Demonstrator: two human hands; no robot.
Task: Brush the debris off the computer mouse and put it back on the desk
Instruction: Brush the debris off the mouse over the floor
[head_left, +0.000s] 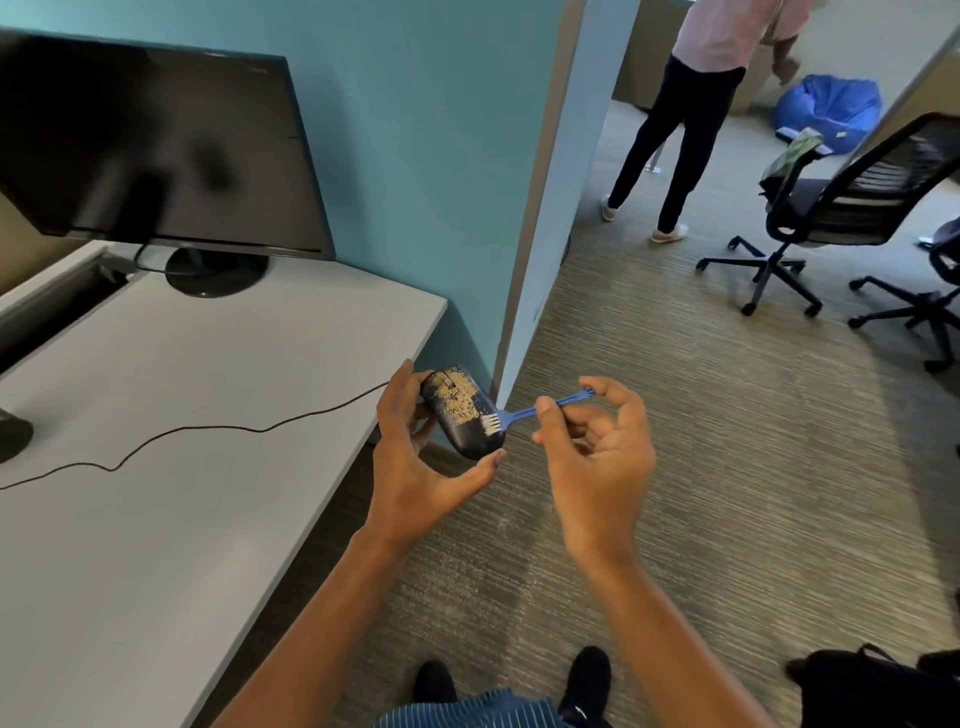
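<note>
A dark, rounded plastic computer mouse (461, 413) is being held in the air just past the front right corner of the pale grey counter (156, 415), above the striped grey carpet (675, 467). It is being gripped by the left hand (415, 457), with the fingers curled round its far side and the thumb pressed against its near end. The upper shell of the mouse is being shown to the camera, and a broad patch of tan, sandy debris (460, 397) is lying across it, thickest around the scroll wheel and thinning towards the near end, where the dark shell is showing bare. A thin black cable (208, 428) is running from the mouse across the counter towards the left edge of the view.

A small blue plastic brush (524, 413) with short white bristles is being pinched by the right hand (592, 441), the slim handle being held between thumb and forefinger while the other fingers are loosely curled. The bristles are being pressed against the near right side of the mouse, at the edge of the debris.

No containers with visible contents are being shown. A black flat monitor (156, 145) on a round stand is standing at the back of the counter against a teal partition wall (415, 156). Across the carpet, a black mesh office chair (831, 208) on castors is standing, and a second person's legs (660, 145) are being seen near a blue beanbag (831, 111).
</note>
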